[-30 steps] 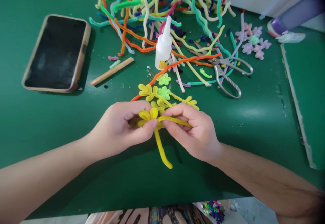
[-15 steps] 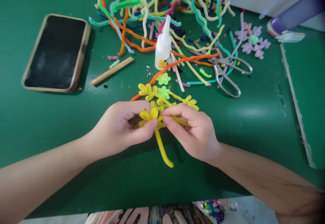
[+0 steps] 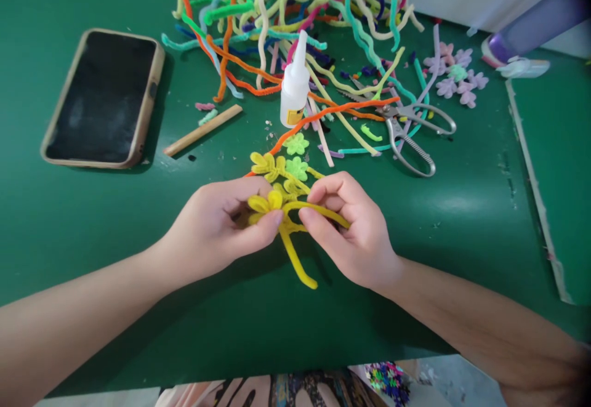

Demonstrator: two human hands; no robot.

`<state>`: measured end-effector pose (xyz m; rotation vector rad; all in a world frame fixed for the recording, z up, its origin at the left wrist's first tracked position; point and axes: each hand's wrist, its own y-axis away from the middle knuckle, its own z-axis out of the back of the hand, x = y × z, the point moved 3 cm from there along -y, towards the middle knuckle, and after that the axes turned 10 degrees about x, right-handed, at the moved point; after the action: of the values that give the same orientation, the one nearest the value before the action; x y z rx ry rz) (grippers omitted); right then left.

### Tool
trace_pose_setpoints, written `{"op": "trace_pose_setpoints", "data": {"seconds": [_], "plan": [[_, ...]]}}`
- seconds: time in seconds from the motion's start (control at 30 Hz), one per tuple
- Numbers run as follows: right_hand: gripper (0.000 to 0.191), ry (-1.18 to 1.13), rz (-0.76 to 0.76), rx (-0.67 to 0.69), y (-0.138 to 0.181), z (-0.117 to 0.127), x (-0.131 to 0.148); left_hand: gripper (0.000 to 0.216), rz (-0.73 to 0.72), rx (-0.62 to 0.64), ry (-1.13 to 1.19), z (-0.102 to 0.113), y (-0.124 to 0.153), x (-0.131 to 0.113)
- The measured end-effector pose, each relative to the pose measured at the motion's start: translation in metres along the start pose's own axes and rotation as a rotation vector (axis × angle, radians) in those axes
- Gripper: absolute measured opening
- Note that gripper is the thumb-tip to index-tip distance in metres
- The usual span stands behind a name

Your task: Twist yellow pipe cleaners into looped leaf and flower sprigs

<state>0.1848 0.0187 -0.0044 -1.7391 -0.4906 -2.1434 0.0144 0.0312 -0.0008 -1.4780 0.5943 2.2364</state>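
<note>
My left hand (image 3: 217,228) pinches the looped petal end of a yellow pipe cleaner flower (image 3: 265,202) just above the green table (image 3: 92,222). My right hand (image 3: 351,228) is closed on a strand of the same yellow pipe cleaner, thumb and fingers pressed on it. A free yellow end (image 3: 298,265) hangs down toward me between both hands. Just beyond my fingers lie another yellow pipe cleaner flower (image 3: 265,164) and two small green flower cut-outs (image 3: 296,144).
A white glue bottle (image 3: 294,87) stands behind the flowers, before a heap of coloured pipe cleaners (image 3: 295,7). Metal scissors (image 3: 410,133) lie right, purple flower pieces (image 3: 455,74) beyond. A phone (image 3: 104,96) and a wooden stick (image 3: 203,130) lie left. A purple object (image 3: 530,31) sits far right.
Both hands with the yellow pipe cleaner have shifted slightly away from me. My right hand's fingers have moved up over the strand, covering the flower that lay beside them.
</note>
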Motion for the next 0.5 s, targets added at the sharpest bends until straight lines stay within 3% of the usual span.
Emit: {"op": "trace_pose_setpoints", "data": {"seconds": [0.5], "plan": [[0.011, -0.034, -0.005, 0.010, -0.0019, 0.0009, 0.0007, 0.017, 0.004, -0.042, -0.016, 0.0033, -0.0012, 0.0022]]}}
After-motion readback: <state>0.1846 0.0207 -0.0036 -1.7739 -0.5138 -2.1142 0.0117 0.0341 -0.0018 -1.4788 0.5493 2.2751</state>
